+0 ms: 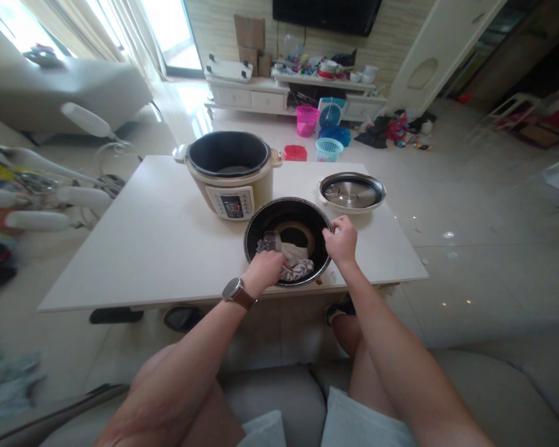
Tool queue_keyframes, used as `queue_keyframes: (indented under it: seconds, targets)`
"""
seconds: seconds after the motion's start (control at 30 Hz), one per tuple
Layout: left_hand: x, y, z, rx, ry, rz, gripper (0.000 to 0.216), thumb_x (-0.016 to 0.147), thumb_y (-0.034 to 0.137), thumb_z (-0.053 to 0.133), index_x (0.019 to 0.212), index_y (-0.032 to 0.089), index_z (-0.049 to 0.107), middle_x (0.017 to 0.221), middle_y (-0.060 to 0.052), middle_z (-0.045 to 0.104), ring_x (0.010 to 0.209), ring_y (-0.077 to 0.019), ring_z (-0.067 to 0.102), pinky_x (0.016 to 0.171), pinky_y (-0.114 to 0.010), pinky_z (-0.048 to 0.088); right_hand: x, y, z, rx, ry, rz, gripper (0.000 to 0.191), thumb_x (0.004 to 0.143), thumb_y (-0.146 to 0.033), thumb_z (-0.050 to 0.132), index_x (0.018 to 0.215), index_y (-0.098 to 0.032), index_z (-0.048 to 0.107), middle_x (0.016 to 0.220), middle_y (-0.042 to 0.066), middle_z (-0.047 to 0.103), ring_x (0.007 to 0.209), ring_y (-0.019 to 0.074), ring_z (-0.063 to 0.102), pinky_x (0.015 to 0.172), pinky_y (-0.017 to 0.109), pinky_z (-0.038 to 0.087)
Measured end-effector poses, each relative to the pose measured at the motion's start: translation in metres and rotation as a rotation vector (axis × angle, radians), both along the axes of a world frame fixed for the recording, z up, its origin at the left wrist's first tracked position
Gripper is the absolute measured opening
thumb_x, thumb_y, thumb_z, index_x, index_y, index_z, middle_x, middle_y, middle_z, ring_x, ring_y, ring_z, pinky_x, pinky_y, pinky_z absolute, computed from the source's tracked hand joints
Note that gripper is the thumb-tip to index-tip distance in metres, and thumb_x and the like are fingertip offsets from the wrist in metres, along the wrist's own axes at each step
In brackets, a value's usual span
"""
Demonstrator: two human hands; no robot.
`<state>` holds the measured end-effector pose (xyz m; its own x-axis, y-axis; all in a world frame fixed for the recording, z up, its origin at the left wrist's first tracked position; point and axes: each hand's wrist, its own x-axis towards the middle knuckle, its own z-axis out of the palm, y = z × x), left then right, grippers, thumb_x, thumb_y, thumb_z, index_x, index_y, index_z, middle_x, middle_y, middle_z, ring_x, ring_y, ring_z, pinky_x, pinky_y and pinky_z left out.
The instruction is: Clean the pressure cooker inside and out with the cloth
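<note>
A dark inner pot [291,211] is tilted toward me at the near edge of the white table. My right hand [342,241] pinches its rim on the right side. Inside the pot, my left hand [268,268], with a watch on the wrist, is closed on a patterned cloth [299,268] that lies against the pot's lower wall. Some of the left fingers are hidden by the hand itself. Behind the pot to the left stands an electric pressure cooker [198,186], its top uncovered. Its lid [351,194] lies upside down, showing the metal inner side, on the table's right.
The white table [135,248] reaches to my knees. Beyond it on the floor are a pink basket [307,121], a light blue basket [328,149] and a red container [295,153]. A cluttered TV cabinet [270,96] stands at the wall. A grey sofa [270,397] is under me.
</note>
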<state>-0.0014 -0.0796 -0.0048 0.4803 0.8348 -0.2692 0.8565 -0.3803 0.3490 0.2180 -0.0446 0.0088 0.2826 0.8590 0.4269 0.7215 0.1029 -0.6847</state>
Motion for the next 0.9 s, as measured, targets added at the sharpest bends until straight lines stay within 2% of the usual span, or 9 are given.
queue_keyframes:
  seconds: [0.2, 0.33, 0.43, 0.53, 0.63, 0.73, 0.9]
  targets:
    - [-0.004, -0.007, -0.005, 0.045, -0.043, 0.002, 0.053, 0.086, 0.005, 0.06, 0.125, 0.034, 0.083, 0.118, -0.015, 0.081, 0.112, -0.0337, 0.077, 0.101, -0.042, 0.057, 0.002, 0.003, -0.002, -0.049, -0.022, 0.013, 0.027, 0.074, -0.021, 0.061, 0.063, -0.026, 0.037, 0.072, -0.001, 0.05, 0.071, 0.0177, 0.046, 0.073, 0.032, 0.041]
    - [-0.001, -0.013, -0.009, 0.062, -0.089, 0.016, 0.054, 0.086, 0.003, 0.058, 0.125, 0.031, 0.083, 0.121, -0.014, 0.08, 0.114, -0.0329, 0.076, 0.101, -0.042, 0.056, 0.002, 0.0, -0.007, -0.106, 0.084, 0.042, 0.013, 0.072, -0.023, 0.063, 0.079, -0.026, 0.053, 0.082, 0.001, 0.064, 0.081, 0.0216, 0.06, 0.082, 0.035, 0.049]
    - [-0.001, -0.016, -0.009, 0.065, -0.107, 0.033, 0.054, 0.086, 0.002, 0.056, 0.125, 0.029, 0.083, 0.12, -0.015, 0.081, 0.115, -0.0321, 0.076, 0.101, -0.041, 0.056, -0.004, -0.008, -0.014, -0.1, 0.2, 0.108, 0.035, 0.068, -0.018, 0.06, 0.103, -0.023, 0.063, 0.105, 0.008, 0.073, 0.098, 0.0258, 0.068, 0.094, 0.041, 0.054]
    - [0.0, -0.017, -0.01, 0.068, -0.124, 0.03, 0.057, 0.085, 0.001, 0.055, 0.128, 0.026, 0.081, 0.123, -0.015, 0.08, 0.118, -0.0317, 0.075, 0.102, -0.039, 0.056, -0.014, -0.016, -0.024, -0.057, 0.261, 0.144, 0.055, 0.065, -0.013, 0.053, 0.117, -0.021, 0.067, 0.12, 0.011, 0.076, 0.114, 0.028, 0.069, 0.107, 0.045, 0.053]
    - [0.001, -0.017, -0.014, 0.06, -0.142, 0.003, 0.062, 0.084, -0.002, 0.053, 0.133, 0.025, 0.079, 0.126, -0.014, 0.079, 0.121, -0.0302, 0.074, 0.105, -0.038, 0.055, -0.023, -0.019, -0.03, -0.004, 0.307, 0.143, 0.063, 0.062, -0.011, 0.049, 0.12, -0.019, 0.071, 0.125, 0.011, 0.077, 0.121, 0.0281, 0.069, 0.115, 0.046, 0.05]
    - [0.003, -0.018, -0.016, 0.04, -0.15, -0.041, 0.063, 0.085, -0.003, 0.051, 0.135, 0.024, 0.077, 0.128, -0.013, 0.079, 0.123, -0.0281, 0.073, 0.108, -0.037, 0.054, -0.025, -0.013, -0.03, 0.032, 0.324, 0.142, 0.063, 0.061, -0.011, 0.047, 0.117, -0.017, 0.075, 0.122, 0.011, 0.078, 0.119, 0.0283, 0.071, 0.114, 0.046, 0.052]
    - [0.001, -0.012, -0.004, 0.041, -0.058, -0.02, 0.048, 0.093, 0.005, 0.052, 0.123, 0.026, 0.083, 0.119, -0.015, 0.08, 0.116, -0.031, 0.075, 0.103, -0.042, 0.058, -0.009, 0.006, -0.02, 0.037, 0.314, 0.218, 0.062, 0.059, -0.011, 0.047, 0.113, -0.017, 0.078, 0.116, 0.008, 0.081, 0.115, 0.0279, 0.073, 0.111, 0.047, 0.055]
